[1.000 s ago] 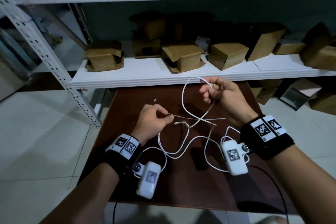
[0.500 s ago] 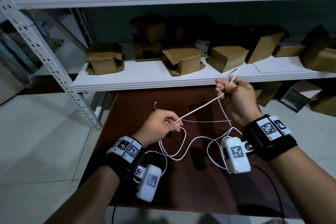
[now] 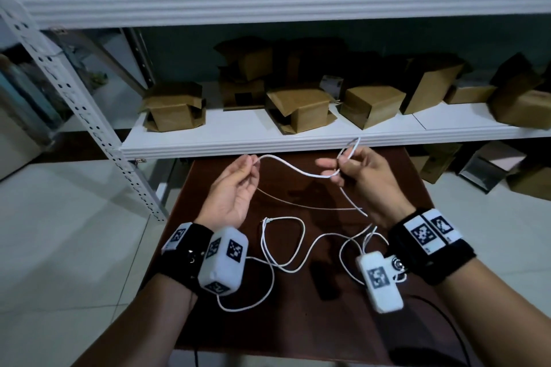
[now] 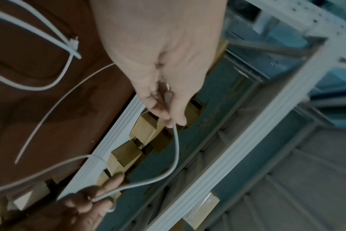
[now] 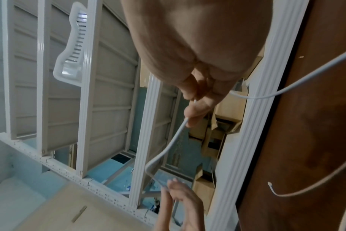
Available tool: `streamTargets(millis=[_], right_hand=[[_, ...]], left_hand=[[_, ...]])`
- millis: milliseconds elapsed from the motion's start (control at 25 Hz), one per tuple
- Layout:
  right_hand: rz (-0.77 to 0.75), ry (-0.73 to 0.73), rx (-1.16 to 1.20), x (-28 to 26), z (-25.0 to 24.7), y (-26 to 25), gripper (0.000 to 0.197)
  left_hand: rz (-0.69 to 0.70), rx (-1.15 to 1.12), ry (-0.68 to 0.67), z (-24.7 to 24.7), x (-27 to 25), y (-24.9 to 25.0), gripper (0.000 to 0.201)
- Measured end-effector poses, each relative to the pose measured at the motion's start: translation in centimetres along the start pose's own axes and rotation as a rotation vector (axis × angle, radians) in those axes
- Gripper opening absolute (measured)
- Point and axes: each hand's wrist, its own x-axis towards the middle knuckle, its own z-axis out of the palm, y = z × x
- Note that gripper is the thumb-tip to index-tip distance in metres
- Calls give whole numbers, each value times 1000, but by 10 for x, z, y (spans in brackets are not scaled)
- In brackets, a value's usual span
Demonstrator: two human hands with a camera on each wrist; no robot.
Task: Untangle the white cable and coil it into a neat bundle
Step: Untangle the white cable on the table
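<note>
A white cable (image 3: 298, 172) sags in the air between my two hands above the dark brown table (image 3: 298, 322). My left hand (image 3: 253, 162), palm up, pinches one part of it between thumb and fingertips (image 4: 168, 118). My right hand (image 3: 338, 165) pinches it further along, with a small bend sticking up past its fingers (image 3: 354, 143) and a tail hanging down toward the table. More of the white cable (image 3: 286, 247) lies in loose loops on the table near my wrists. In the right wrist view the cable (image 5: 168, 145) runs from my right fingertips (image 5: 192, 114) to my left hand.
A thinner pale wire (image 3: 301, 205) lies curved on the table under my hands. A white shelf edge (image 3: 268, 143) runs just behind my hands, with several cardboard boxes (image 3: 301, 110) on it. A perforated shelf upright (image 3: 89, 116) slants at the left. Tiled floor surrounds the table.
My left hand has risen and turned palm up, still pinching the cable. The stretch between my hands was taut and now sags. My right hand moved slightly left.
</note>
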Motion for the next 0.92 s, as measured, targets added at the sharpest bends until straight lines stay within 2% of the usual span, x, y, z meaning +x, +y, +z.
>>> streamTargets(millis=[80,160,200,280,320,400,560,800,920], right_hand=[[32,-28,-6,-4,7,8,14],[45,-50,-7,-7,15,15,14],[45,-50,-3,-8,18,17,14],[36,-39,11,-9,23,20,14],[32,-39,12,-10,24,20,13],[42,-58,-1,-12,26,20,10],[90,-66,-16,-15,25,13,4],[170,37,130,-12,21,12,18],[117,79,112,-7,13,12,19]], left_hand=[[11,-114,4,4,-3,1,34],[-21,-118,-37,9,-6,-1,40],[-48,-68,-89,10,-9,-3,43],[-63,184,-181,11,-14,-9,43],[-52,312,-197,11,-15,-13,40],[-30,414,-180,10,-17,-19,33],[-22,367,-142,13,-16,-15,31],[-58,340,-160,18,-18,-13,29],[-34,337,-174,18,-17,-9,28]])
